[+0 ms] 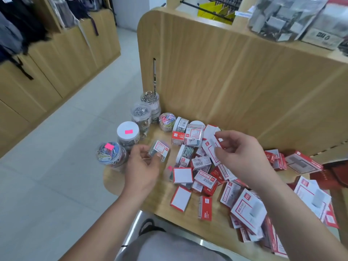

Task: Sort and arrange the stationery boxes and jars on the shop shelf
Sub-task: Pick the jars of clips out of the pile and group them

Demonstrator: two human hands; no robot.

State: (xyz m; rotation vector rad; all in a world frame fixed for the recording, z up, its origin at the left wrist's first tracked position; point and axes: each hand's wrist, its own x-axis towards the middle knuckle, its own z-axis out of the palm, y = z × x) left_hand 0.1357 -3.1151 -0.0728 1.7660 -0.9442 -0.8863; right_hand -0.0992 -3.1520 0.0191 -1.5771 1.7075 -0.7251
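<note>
Now left hand grips a clear plastic box, right hand pinches a flat red-white carton

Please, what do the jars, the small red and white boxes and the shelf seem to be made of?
Jars: probably clear glossy plastic; paper clips show through the walls. Boxes: thin printed cardboard, matte, with folded edges. Shelf: pale board with wood grain, smooth; solid wood or laminate, I cannot tell.
</note>
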